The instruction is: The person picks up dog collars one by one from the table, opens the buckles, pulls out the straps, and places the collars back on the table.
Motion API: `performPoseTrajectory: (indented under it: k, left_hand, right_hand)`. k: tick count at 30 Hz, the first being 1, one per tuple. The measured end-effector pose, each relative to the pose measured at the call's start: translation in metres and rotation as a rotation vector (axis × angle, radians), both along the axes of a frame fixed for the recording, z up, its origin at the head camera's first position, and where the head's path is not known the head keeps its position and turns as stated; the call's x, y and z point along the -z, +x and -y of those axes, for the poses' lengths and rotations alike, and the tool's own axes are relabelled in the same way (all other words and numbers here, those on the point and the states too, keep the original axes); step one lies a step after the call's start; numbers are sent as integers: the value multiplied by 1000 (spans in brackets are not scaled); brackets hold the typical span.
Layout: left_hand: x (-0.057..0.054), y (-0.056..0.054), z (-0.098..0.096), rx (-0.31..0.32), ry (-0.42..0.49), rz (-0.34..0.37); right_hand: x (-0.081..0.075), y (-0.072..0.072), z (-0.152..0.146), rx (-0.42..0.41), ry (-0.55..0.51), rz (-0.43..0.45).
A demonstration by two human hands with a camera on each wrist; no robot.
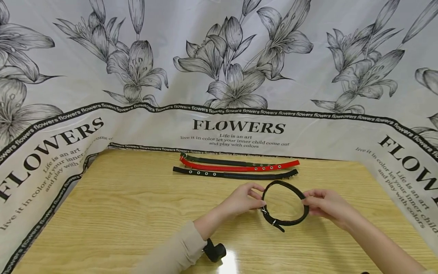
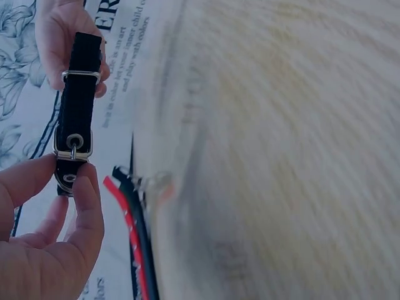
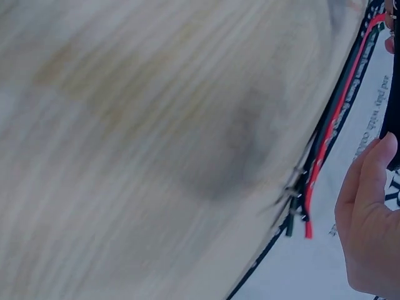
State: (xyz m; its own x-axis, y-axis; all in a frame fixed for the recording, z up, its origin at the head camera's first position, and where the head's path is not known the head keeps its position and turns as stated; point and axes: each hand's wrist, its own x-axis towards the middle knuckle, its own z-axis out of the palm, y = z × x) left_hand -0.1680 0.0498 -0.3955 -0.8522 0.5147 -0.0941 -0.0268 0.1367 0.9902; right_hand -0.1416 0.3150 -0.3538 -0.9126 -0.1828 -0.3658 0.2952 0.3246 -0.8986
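A black collar [image 1: 286, 222], buckled into a loop, is held up over the table between both hands. My left hand [image 1: 243, 199] pinches its left side close to the metal buckle. In the left wrist view the buckle [image 2: 74, 150] shows its prong through an eyelet, and the strap end passes through a metal keeper loop [image 2: 81, 75]. My right hand [image 1: 326, 205] pinches the opposite side of the loop between thumb and fingers; in the right wrist view the black strap [image 3: 392, 94] is cut off by the frame edge.
Behind the hands lie three straightened collars: a dark green one [image 1: 215, 161], a red one [image 1: 232, 168] and a black one [image 1: 239, 176] with eyelets. A wrist camera [image 1: 215, 252] sits by the left sleeve. Flower-printed cloth [image 1: 239, 129] borders the wooden table [image 1: 137, 198].
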Motion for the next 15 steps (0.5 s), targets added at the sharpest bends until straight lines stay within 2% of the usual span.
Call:
performPoseTrajectory:
  k: [3,8,15]
  left_hand:
    - [-5,-2,16,-10,-31,-44]
    - [-12,0,38,-51,-72,-103]
    - [-22,5,62,-88,-62,-123]
  right_hand:
    - [-7,-6,14,-6,-44,6]
    - [-14,-13,36,7,-60,25]
    - [-17,-20,59,4,-61,18]
